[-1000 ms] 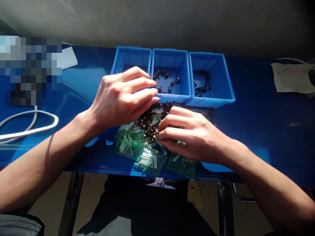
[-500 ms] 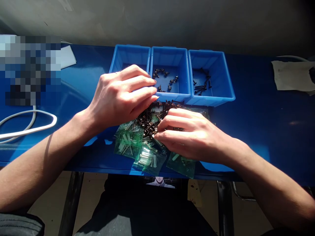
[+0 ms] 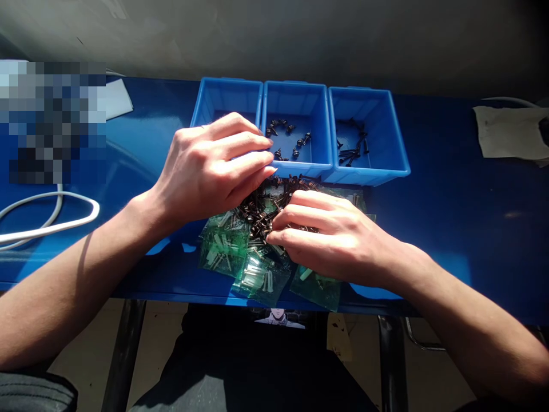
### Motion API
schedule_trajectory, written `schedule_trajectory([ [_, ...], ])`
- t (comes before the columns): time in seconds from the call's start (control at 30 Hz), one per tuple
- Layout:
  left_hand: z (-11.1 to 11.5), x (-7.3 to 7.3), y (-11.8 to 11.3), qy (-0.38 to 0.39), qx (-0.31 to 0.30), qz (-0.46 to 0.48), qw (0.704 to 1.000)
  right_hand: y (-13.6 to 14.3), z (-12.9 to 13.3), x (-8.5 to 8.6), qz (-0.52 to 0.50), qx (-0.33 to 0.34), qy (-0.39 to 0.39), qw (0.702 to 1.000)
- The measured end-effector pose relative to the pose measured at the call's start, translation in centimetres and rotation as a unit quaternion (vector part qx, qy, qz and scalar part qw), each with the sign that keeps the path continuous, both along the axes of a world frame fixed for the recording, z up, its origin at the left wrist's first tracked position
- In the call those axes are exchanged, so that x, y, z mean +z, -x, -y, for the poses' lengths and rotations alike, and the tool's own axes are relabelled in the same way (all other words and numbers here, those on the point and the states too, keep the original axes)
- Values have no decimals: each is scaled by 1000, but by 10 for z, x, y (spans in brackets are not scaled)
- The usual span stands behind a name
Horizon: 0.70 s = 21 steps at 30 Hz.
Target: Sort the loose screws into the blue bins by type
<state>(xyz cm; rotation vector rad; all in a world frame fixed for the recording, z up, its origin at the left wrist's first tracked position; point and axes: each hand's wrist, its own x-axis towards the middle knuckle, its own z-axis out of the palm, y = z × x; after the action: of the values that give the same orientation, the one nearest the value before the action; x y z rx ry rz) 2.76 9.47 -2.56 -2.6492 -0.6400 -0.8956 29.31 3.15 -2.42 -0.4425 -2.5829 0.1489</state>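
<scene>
A pile of dark screws [image 3: 258, 220] lies on several clear green plastic bags [image 3: 225, 246]; pale plugs and screws show inside the bags. My right hand [image 3: 330, 232] is over the pile's right side, fingers bent and drawn together, fingertips down among the screws; what sits between them is hidden. My left hand [image 3: 217, 163] hovers at the pile's upper left, fingers stretched toward the front wall of the middle blue bin [image 3: 300, 167]. Nothing shows in it. Several short dark screws [image 3: 295, 153] lie in that bin. Longer dark screws [image 3: 349, 155] lie in the right blue bin [image 3: 373, 174].
Partly behind my left hand stands the left blue bin [image 3: 231, 94]. A white cable [image 3: 47, 229] loops at the left, near a white sheet [image 3: 118, 98]. At the far right rests a beige piece [image 3: 506, 131]. The blue table's front edge [image 3: 171, 297] runs just above my lap.
My right hand has shifted slightly, its index fingertip now covering a shiny bit that showed at it before. My left hand and the bins look unmoved.
</scene>
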Motion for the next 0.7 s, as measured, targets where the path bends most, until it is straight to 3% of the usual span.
schedule_trajectory([
  [0.2,0,0,0,4,10,-2,1000,-5,-2,1,-48,-9,2,999],
  [0.4,0,0,0,-5,4,-4,1000,-3,-2,-3,-11,-17,-4,1000],
  [0.7,1,2,0,-1,-2,-6,1000,0,0,-2,-48,3,-1,999],
])
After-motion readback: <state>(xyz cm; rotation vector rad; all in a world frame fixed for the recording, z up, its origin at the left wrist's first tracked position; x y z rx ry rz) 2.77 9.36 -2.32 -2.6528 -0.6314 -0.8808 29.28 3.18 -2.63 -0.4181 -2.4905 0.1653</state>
